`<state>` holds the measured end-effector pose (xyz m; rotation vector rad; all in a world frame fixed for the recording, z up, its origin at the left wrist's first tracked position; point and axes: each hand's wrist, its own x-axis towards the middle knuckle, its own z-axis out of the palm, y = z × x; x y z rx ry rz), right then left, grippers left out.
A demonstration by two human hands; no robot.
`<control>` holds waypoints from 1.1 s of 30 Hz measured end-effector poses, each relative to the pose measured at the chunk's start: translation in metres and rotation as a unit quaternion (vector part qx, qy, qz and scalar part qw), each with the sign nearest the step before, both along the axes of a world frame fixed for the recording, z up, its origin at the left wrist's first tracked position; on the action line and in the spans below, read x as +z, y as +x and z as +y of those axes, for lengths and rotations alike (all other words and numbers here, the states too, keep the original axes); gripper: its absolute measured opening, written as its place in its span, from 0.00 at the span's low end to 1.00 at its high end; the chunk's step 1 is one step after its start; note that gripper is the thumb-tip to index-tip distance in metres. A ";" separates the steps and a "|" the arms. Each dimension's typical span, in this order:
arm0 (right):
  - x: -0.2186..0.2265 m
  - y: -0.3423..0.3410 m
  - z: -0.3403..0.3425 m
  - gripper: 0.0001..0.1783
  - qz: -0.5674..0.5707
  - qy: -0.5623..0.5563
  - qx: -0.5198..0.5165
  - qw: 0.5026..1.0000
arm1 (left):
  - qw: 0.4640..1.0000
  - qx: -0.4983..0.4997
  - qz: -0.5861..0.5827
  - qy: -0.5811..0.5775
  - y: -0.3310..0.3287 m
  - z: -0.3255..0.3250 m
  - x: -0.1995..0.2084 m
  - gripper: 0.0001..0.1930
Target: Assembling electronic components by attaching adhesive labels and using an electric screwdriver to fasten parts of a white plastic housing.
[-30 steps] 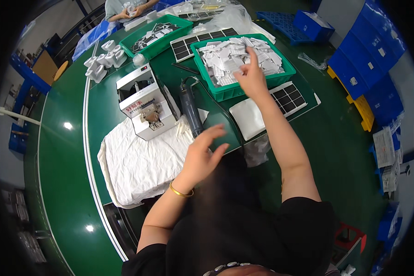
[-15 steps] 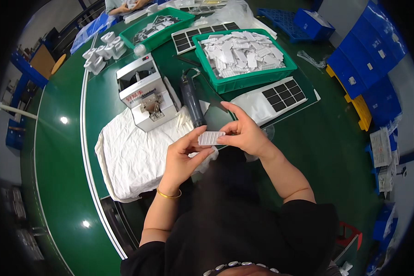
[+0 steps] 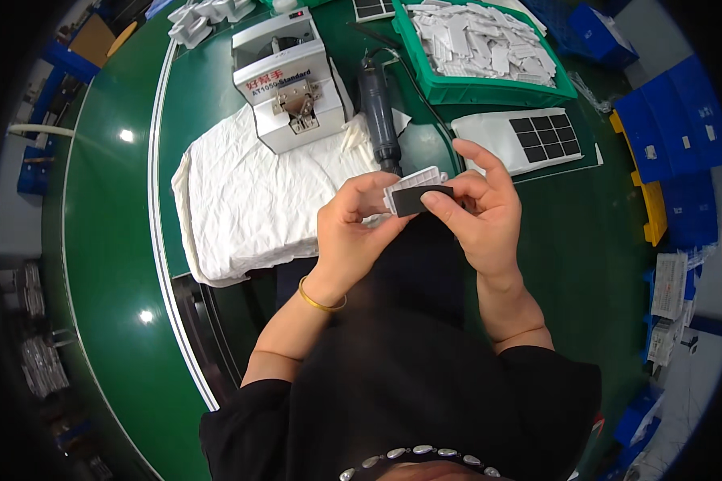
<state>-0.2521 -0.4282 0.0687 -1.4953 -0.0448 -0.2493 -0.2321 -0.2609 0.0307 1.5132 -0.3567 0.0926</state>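
In front of my chest, my left hand [image 3: 354,220] pinches the left end of a small white ribbed plastic piece [image 3: 419,178]. A flat black rectangular pad [image 3: 411,201] lies against the near side of this piece and covers part of it. From the other end, my right hand [image 3: 489,208] grips the pad, its thumb pressed on the black face and its index finger raised. Whether the pad is stuck to the piece, I cannot tell. Just beyond my hands, a dark cylindrical power tool [image 3: 379,112] with a cord rests on the table.
A white and grey machine [image 3: 293,88] stands on a crumpled white cloth [image 3: 249,196] to the left. Far right, a green bin [image 3: 497,94] holds many white plastic pieces. Nearer lies a white sheet [image 3: 489,143] with rows of black pads. Blue bins [image 3: 666,120] line the right side.
The view has shifted, so the table things sit higher in it. The white piece is tilted differently, and the black pad, unseen before, now shows in front of it under my right thumb.
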 end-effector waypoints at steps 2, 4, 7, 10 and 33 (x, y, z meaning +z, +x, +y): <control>0.000 -0.001 0.002 0.28 -0.013 -0.015 -0.004 1.000 | 1.000 0.002 0.000 0.006 -0.002 0.000 0.001 0.22; -0.006 0.000 0.001 0.30 -0.035 -0.040 -0.009 0.999 | 1.000 0.002 -0.001 0.012 -0.002 -0.001 0.003 0.22; -0.009 0.000 0.001 0.31 -0.055 -0.069 -0.013 0.996 | 0.999 -0.024 0.020 0.014 -0.003 -0.001 0.006 0.24; -0.009 0.001 0.001 0.30 -0.048 -0.068 -0.010 0.997 | 0.999 -0.025 0.026 0.027 -0.003 -0.002 0.008 0.24; -0.011 -0.001 0.009 0.17 -0.013 -0.120 -0.045 0.992 | 0.998 0.065 -0.001 -0.009 -0.001 0.000 -0.005 0.09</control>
